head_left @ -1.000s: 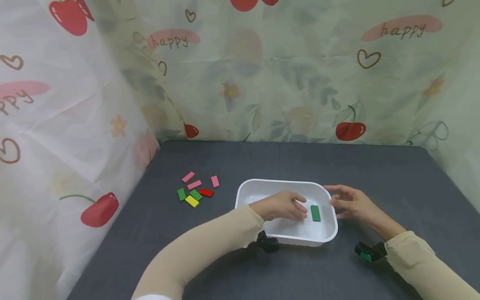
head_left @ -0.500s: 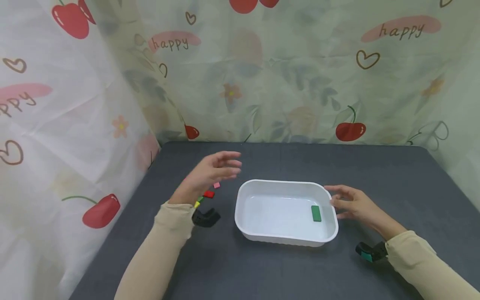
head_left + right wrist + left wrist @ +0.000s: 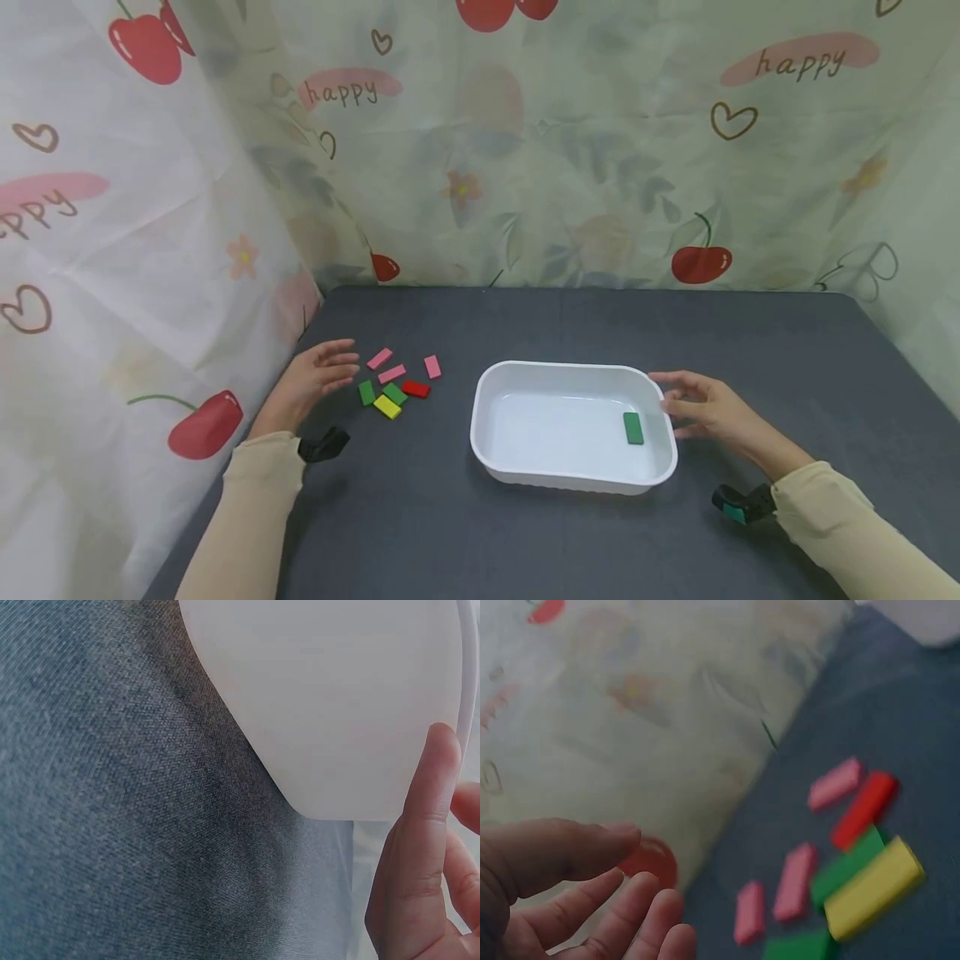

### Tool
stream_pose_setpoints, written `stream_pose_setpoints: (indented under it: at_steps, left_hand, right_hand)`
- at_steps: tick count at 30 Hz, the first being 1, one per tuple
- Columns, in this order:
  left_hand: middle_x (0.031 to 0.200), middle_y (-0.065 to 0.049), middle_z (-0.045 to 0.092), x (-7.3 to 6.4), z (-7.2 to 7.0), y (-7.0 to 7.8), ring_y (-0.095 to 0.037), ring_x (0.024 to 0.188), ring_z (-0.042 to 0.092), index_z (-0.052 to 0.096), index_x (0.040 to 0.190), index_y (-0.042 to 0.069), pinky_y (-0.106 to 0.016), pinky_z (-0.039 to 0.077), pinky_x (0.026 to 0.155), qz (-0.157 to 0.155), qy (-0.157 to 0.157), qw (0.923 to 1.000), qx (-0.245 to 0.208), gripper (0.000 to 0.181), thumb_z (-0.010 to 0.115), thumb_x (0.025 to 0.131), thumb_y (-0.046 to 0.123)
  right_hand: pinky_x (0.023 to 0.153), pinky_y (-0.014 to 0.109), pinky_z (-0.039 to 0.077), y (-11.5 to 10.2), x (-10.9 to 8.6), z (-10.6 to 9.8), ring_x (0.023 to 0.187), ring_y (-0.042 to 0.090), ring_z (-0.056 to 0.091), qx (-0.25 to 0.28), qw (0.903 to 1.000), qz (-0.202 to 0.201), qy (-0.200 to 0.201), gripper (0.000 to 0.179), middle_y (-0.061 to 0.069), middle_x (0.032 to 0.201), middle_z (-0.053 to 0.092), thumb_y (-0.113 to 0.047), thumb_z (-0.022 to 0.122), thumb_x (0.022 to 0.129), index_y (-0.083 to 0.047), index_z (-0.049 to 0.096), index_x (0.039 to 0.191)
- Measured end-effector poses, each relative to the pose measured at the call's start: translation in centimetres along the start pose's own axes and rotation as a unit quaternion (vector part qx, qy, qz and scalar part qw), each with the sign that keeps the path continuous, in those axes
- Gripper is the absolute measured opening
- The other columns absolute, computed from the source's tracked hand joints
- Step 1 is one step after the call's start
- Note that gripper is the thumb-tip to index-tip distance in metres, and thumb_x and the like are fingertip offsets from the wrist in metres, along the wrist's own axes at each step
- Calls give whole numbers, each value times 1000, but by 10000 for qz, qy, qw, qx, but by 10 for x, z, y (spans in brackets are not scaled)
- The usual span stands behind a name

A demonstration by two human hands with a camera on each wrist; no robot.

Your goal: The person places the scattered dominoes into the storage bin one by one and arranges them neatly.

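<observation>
My left hand hovers at the left of a loose group of small coloured blocks, fingers loosely extended and holding nothing. In that group are a yellow block, a red block, two green ones and three pink ones; the yellow block shows large in the left wrist view. A white plastic basin stands right of the middle, with one green block lying flat inside near its right end. At the basin's right end, my right hand touches the rim with relaxed fingers; its thumb lies along the outer wall.
A dark grey cloth-covered table carries everything. Behind it hangs a printed curtain, and another curtain panel closes off the left side, close to my left forearm. A black wrist camera sits under my left wrist.
My left hand has come out of the basin and swung left over the blocks to their far left side. The right hand and the green block in the basin stay where they were.
</observation>
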State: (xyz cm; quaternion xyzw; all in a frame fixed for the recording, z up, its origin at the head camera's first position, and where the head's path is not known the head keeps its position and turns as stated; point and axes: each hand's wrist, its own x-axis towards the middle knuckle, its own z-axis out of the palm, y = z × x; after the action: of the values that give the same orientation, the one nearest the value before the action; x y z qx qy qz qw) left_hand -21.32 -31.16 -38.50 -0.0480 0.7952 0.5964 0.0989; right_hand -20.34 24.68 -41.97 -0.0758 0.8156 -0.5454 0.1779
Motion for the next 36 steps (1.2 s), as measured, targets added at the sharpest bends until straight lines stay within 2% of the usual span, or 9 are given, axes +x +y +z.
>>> stream_pose_setpoints:
  at_steps: [5, 12, 17, 23, 36]
  left_hand:
    - [145, -28, 41, 6, -4, -27, -21, 119, 55, 30, 148, -2, -42, 43, 104, -393, -32, 9983, 439, 60, 58, 97, 14]
    - [129, -28, 55, 12, -2, -45, -15, 99, 62, 41, 141, -6, -36, 53, 89, -515, -53, 9893, 1361, 61, 68, 90, 13]
    - [121, -24, 58, 16, 0, -50, -19, 96, 58, 45, 138, -5, -29, 53, 80, -553, -6, 9835, 1721, 63, 74, 85, 12]
    - [117, -20, 57, 21, 0, -54, -24, 98, 55, 48, 138, 0, -28, 49, 79, -594, -1, 9802, 1888, 64, 77, 82, 12]
    - [103, -13, 59, 26, 7, -56, -21, 85, 55, 54, 132, 3, -26, 47, 70, -722, 469, 9734, 2125, 56, 76, 81, 9]
  right_hand:
    - [77, 38, 58, 0, -1, 1, 100, 21, 59, -30, 10000, 1, 32, 64, 21, 115, 55, -26, 66, 93, -1, 38, 145]
    - [76, 37, 58, -1, -1, 2, 100, 22, 59, -108, 9999, 28, 90, 64, 20, 114, 56, -25, 67, 92, 0, 39, 144]
    - [75, 37, 58, -1, 0, 1, 99, 21, 59, -94, 9999, -3, 89, 64, 20, 113, 56, -25, 66, 92, 0, 39, 144]
    - [77, 37, 57, 1, -1, 1, 102, 23, 59, -129, 9999, 14, 112, 66, 20, 116, 55, -29, 67, 91, -2, 38, 145]
    - [76, 38, 58, 2, 1, 1, 102, 24, 58, -154, 9998, 25, 107, 65, 20, 114, 55, -27, 67, 91, -3, 39, 145]
